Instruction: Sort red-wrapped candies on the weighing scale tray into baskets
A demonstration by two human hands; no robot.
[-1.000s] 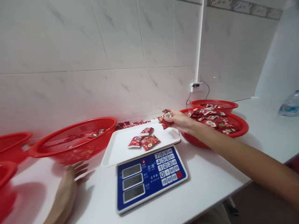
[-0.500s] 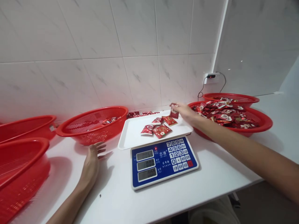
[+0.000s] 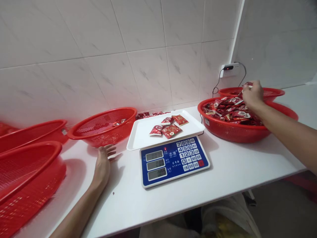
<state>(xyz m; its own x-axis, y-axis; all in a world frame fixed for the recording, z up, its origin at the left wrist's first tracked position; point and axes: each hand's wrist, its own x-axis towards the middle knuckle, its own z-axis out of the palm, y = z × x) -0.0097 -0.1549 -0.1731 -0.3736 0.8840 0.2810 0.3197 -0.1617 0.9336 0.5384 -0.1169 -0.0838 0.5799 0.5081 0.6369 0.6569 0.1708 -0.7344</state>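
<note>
My right hand [image 3: 253, 94] is over the rear red basket [image 3: 274, 92] at the right, its fingers closed on a red packet [image 3: 247, 85]. Below it, the front right basket [image 3: 223, 130] is heaped with red wrapped packets [image 3: 230, 109]. Several red packets [image 3: 171, 131] lie on the white tray [image 3: 138, 135] of a blue digital scale [image 3: 173, 162]. My left hand [image 3: 103, 162] rests on its edge on the white table, left of the scale, fingers stretched out and holding nothing.
A red basket [image 3: 104, 127] with a few packets stands behind my left hand. More red baskets [image 3: 32, 165] crowd the left side. Small red packets [image 3: 148, 114] lie behind the tray. A socket with a cable [image 3: 229, 69] is on the tiled wall.
My right hand has moved from above the tray to the right, over the rear basket, carrying a packet. The scale's top reading has changed. My left hand stays beside the scale.
</note>
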